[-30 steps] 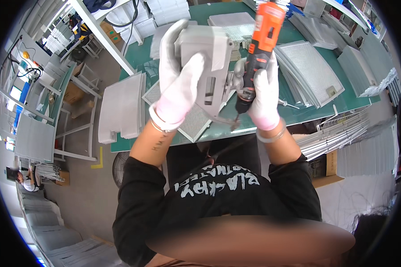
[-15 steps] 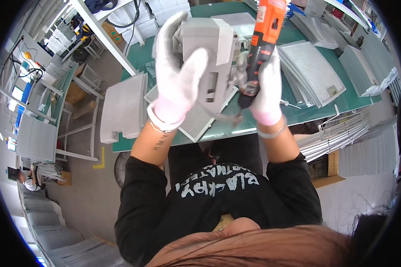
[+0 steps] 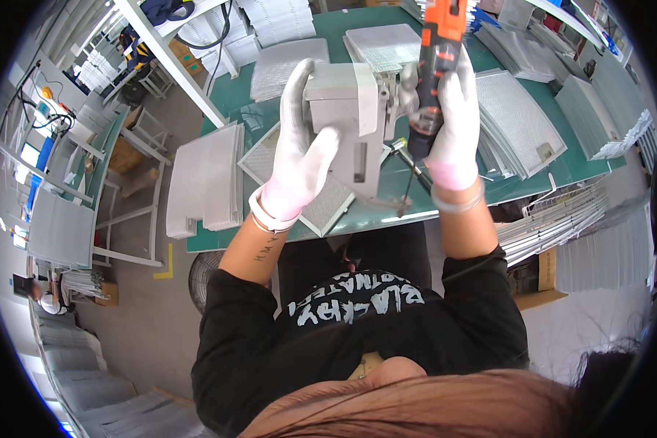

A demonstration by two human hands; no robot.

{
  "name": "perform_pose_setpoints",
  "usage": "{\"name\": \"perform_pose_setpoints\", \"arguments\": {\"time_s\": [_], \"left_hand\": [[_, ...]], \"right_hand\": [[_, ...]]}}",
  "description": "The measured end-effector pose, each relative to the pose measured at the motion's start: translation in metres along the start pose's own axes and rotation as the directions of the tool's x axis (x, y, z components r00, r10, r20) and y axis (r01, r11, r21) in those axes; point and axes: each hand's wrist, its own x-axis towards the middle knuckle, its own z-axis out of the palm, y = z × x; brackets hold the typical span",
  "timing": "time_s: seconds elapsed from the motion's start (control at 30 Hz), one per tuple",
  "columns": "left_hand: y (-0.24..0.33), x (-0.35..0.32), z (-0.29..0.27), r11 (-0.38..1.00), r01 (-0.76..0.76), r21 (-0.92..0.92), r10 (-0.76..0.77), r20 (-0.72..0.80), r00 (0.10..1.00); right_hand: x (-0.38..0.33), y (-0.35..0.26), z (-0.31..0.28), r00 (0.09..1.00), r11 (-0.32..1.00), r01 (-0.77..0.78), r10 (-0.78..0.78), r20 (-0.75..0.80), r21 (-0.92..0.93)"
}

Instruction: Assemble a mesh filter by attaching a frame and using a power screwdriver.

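Observation:
My left hand (image 3: 303, 146), in a white glove with a pink cuff, grips a grey metal box-like fixture (image 3: 333, 106) with a slotted lower plate. Its fingers and thumb wrap the left side, above the green table. The gloved right hand (image 3: 456, 120) is closed round an orange and black cordless screwdriver (image 3: 432, 87), held upright with its thin bit pointing down. Grey metal fittings (image 3: 398, 95) sit between the fixture and the tool; motion blurs them and the bit's lower end. Under the fixture, a framed mesh panel (image 3: 331, 212) lies at an angle on the table.
White panels are stacked at the table's left edge (image 3: 206, 179). Mesh panels (image 3: 522, 120) lie at the right, with more wrapped stacks (image 3: 292, 64) behind. A white post (image 3: 171, 62) rises at the left. Wire racks (image 3: 555, 223) stand below the right edge.
Both hands have shifted slightly right, the fixture and screwdriver moving along with them. The fixture has come lower in view, uncovering the stacks behind it.

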Motion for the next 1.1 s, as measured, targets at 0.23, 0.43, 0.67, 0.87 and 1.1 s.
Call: {"name": "perform_pose_setpoints", "arguments": {"time_s": [0.23, 0.43, 0.67, 0.87, 1.1], "left_hand": [[-0.033, -0.052, -0.020, 0.971, 0.109, -0.212, -0.138, -0.128, 0.982], [-0.053, -0.093, -0.038, 0.951, 0.196, -0.240, -0.267, -0.312, 0.912], [-0.057, -0.123, -0.044, 0.947, 0.243, -0.212, -0.308, -0.371, 0.876], [-0.055, -0.127, -0.038, 0.942, 0.303, -0.143, -0.335, -0.373, 0.865], [-0.057, -0.128, -0.033, 0.935, 0.302, -0.187, -0.352, -0.368, 0.861]], "right_hand": [[0.005, -0.009, -0.023, 0.982, 0.901, -0.176, 0.130, 0.139, 0.397], [0.016, -0.006, -0.003, 0.998, 0.976, 0.019, -0.032, -0.054, -0.217], [0.030, 0.016, -0.011, 0.999, 0.979, 0.006, -0.015, -0.045, -0.206], [0.027, -0.001, 0.001, 0.995, 0.974, -0.098, 0.097, -0.014, -0.204], [0.018, -0.012, 0.011, 0.989, 0.985, -0.135, 0.127, -0.077, -0.106]]}}
